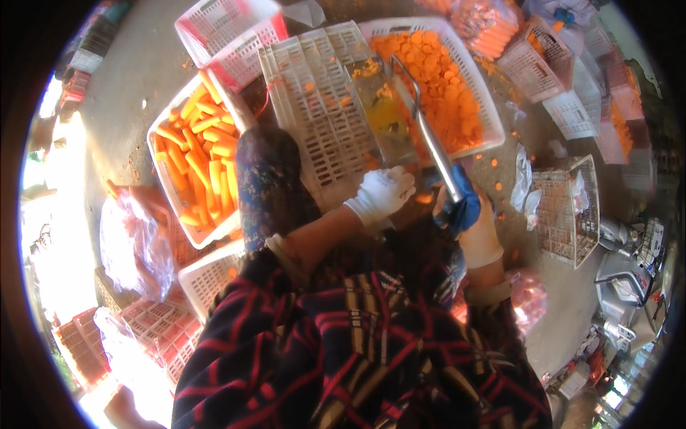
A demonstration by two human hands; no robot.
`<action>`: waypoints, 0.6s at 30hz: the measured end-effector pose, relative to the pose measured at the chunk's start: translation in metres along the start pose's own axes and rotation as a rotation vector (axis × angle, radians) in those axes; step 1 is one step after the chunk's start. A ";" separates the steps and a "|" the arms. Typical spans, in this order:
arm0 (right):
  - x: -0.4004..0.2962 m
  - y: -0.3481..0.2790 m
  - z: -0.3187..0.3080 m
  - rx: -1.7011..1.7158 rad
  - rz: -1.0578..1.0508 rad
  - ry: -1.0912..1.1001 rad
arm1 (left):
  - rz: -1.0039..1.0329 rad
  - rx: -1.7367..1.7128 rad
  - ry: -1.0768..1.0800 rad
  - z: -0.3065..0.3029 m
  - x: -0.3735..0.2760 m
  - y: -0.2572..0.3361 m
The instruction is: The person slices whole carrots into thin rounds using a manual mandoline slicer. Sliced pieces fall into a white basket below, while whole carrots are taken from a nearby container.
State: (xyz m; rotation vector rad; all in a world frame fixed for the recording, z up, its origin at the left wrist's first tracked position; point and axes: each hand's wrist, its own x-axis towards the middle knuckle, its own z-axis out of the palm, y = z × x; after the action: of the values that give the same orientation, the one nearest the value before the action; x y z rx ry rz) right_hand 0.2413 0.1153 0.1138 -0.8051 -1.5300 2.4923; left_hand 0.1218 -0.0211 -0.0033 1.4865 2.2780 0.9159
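My right hand [465,214], in a glove with blue wrapping at the fingers, grips the lower end of a long metal lever handle [433,142]. My left hand [383,193], in a white glove, has its fingers curled beside the near end of a wet metal cutting board [383,115]; whether it holds anything is hidden. Left of the board lies an upturned plastic crate [321,107] with carrot scraps on it. Carrot slices fill a white basket [493,120] beyond the lever. Peeled carrots [206,155] fill another white basket [158,131] left of my knee.
An empty-looking pink and white crate [230,37] stands at the top. Bagged carrots [487,27] and stacked crates [536,59] are at upper right. A mesh crate [563,214] and a parked motorbike [624,279] stand right. Plastic bags [134,246] and crates lie left.
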 end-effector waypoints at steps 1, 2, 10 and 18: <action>-0.003 -0.001 -0.001 -0.024 -0.018 -0.023 | -0.028 0.035 -0.097 0.012 -0.010 -0.003; -0.004 -0.004 0.002 -0.036 0.023 -0.005 | -0.054 0.069 -0.195 0.023 -0.018 -0.009; 0.005 0.076 -0.064 -0.626 -0.201 -0.170 | -0.346 -0.058 -0.366 0.007 -0.031 -0.042; 0.010 0.107 -0.082 -1.177 -0.315 -0.040 | -0.502 -0.394 -0.137 -0.044 -0.042 -0.059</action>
State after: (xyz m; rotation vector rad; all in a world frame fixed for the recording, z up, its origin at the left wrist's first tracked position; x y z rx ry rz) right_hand 0.2918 0.1324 -0.0107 -0.4905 -2.8313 1.2213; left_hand 0.0740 -0.0907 -0.0113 0.7406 2.0667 0.9899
